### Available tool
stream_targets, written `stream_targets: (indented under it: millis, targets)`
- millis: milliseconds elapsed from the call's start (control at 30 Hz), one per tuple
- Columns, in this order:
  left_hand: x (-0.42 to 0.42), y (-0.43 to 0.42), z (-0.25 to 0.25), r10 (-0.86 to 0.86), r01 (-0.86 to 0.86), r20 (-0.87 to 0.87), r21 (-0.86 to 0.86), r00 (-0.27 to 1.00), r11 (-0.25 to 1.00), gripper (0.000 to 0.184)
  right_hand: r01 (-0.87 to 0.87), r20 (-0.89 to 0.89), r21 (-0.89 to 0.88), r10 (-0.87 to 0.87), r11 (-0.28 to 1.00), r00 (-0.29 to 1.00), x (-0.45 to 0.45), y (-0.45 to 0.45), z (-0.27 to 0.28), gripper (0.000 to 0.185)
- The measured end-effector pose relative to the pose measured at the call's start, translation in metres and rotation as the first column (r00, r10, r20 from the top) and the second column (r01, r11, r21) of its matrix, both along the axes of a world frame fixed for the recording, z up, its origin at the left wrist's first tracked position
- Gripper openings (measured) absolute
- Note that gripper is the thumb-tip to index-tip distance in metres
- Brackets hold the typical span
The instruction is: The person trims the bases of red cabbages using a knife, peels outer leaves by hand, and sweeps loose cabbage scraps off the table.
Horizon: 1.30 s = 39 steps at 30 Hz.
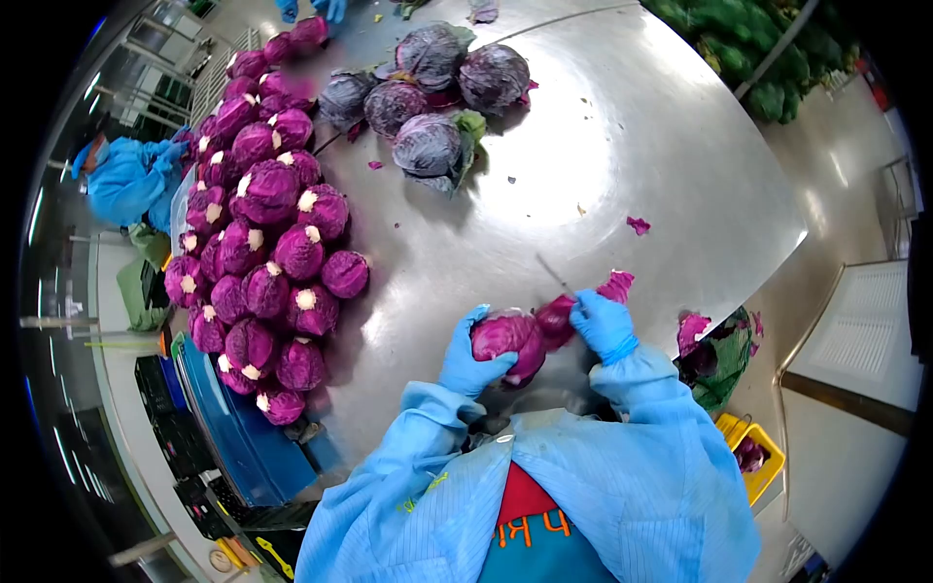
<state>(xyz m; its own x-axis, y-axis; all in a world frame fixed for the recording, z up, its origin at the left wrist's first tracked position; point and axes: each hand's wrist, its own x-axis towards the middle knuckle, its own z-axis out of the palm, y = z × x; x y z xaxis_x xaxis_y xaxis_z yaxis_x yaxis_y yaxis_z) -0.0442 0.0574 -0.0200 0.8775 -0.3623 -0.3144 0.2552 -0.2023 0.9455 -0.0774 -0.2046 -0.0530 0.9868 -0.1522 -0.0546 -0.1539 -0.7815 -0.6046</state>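
My left hand (470, 356), in a blue glove, is closed around the side of a red cabbage (512, 342) near the table's front edge. My right hand (604, 326), gloved too, grips a knife whose thin blade (555, 273) points up and to the left; its handle is hidden in the fingers. A loose purple leaf (556, 323) lies between the cabbage and my right hand, touching or partly joined to the cabbage; I cannot tell which. Another leaf piece (616, 285) shows just beyond the right hand.
Trimmed red cabbages (267, 192) are piled on the left of the steel table (437, 262). Several untrimmed cabbages (428, 146) sit farther back. Leaves hang over a dark bag (717, 364) at the right edge, near a yellow crate (767, 473). A co-worker (136, 180) stands at left; another person's gloved hands (330, 8) show at top.
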Motion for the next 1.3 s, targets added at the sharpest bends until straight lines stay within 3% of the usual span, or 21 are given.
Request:
stream_targets:
  millis: [33,100,200,233,300,367,400,433,467,533,600,633,667,700,733,833,967,1000,1100,1200,1300]
  targets:
    - [0.002,0.009,-0.003,-0.064,0.065,0.031,-0.043,0.997,0.997,0.110,0.024,-0.097,-0.132,-0.037,0.991,0.995,0.004,-0.017,-0.014,0.023]
    - [0.003,0.027,-0.007,-0.171,0.183,0.108,-0.117,0.979,0.976,0.121,0.160,0.071,-0.179,-0.149,0.971,0.986,0.002,-0.046,-0.030,0.034]
    - [-0.002,0.028,0.006,-0.234,0.236,0.125,-0.003,0.964,0.972,0.129,0.219,-0.111,-0.290,-0.260,0.932,0.959,0.017,-0.050,0.020,0.037]
    - [-0.001,0.023,0.009,-0.251,0.249,0.138,0.031,0.958,0.968,0.129,0.181,-0.104,-0.052,-0.185,0.982,0.977,0.021,-0.040,0.024,0.037]
    - [-0.004,0.013,0.005,-0.289,0.265,0.170,0.148,0.942,0.953,0.129,0.068,-0.041,0.412,-0.056,0.909,0.998,0.021,-0.010,0.034,0.038]
    - [0.002,-0.002,0.024,-0.380,0.301,0.201,0.336,0.903,0.892,0.128,-0.116,-0.166,0.495,0.224,0.861,0.960,0.031,0.025,0.065,0.043]
    - [0.006,-0.010,0.030,-0.405,0.329,0.201,0.328,0.892,0.886,0.128,-0.115,-0.238,0.680,0.366,0.724,0.900,0.033,0.033,0.053,0.040]
    - [0.009,-0.014,0.031,-0.443,0.367,0.210,0.319,0.872,0.874,0.129,-0.325,-0.190,0.502,0.469,0.802,0.863,0.039,0.039,0.065,0.038]
    - [0.011,-0.017,0.028,-0.435,0.355,0.244,0.310,0.867,0.882,0.129,-0.302,-0.172,0.629,0.507,0.716,0.844,0.045,0.038,0.073,0.038]
    - [0.012,-0.017,0.017,-0.465,0.364,0.253,0.360,0.848,0.859,0.130,-0.402,-0.162,0.582,0.585,0.707,0.795,0.051,0.032,0.055,0.036]
    - [0.014,-0.016,0.009,-0.514,0.396,0.253,0.398,0.820,0.828,0.128,-0.530,-0.122,0.488,0.656,0.693,0.745,0.058,0.027,0.044,0.034]
    - [0.018,-0.020,0.015,-0.525,0.414,0.267,0.376,0.808,0.829,0.125,-0.549,-0.188,0.351,0.631,0.759,0.753,0.060,0.030,0.049,0.031]
    - [0.025,-0.025,0.021,-0.574,0.498,0.273,0.302,0.772,0.813,0.117,-0.551,-0.231,0.287,0.614,0.784,0.755,0.059,0.031,0.053,0.029]
    - [0.022,-0.029,0.033,-0.507,0.410,0.328,0.322,0.797,0.853,0.099,-0.558,-0.274,0.229,0.603,0.797,0.749,0.060,0.032,0.054,0.028]
    - [0.020,-0.031,0.031,-0.510,0.412,0.280,0.341,0.813,0.845,0.098,-0.587,-0.331,0.190,0.614,0.787,0.717,0.061,0.032,0.053,0.031]
    - [0.024,-0.033,0.021,-0.507,0.423,0.222,0.335,0.833,0.842,0.096,-0.515,-0.119,0.390,0.597,0.763,0.794,0.048,0.030,0.061,0.039]
    - [0.023,-0.041,0.039,-0.545,0.446,0.161,0.411,0.823,0.795,0.106,-0.372,-0.174,0.614,0.580,0.696,0.796,0.047,0.017,0.051,0.048]
    - [0.022,-0.044,0.047,-0.543,0.450,0.097,0.451,0.834,0.771,0.106,-0.337,-0.157,0.657,0.559,0.674,0.814,0.046,0.016,0.043,0.042]
    - [0.020,-0.042,0.028,-0.543,0.382,0.219,0.505,0.810,0.774,0.108,-0.536,-0.022,0.472,0.617,0.700,0.787,0.051,0.016,0.038,0.035]
    - [0.029,-0.042,0.020,-0.592,0.521,0.169,0.331,0.788,0.787,0.121,-0.575,-0.061,0.227,0.601,0.786,0.797,0.045,0.029,0.058,0.030]
    - [0.024,-0.035,0.030,-0.557,0.472,0.197,0.353,0.807,0.808,0.131,-0.458,0.022,0.276,0.471,0.845,0.882,0.033,0.034,0.036,0.030]
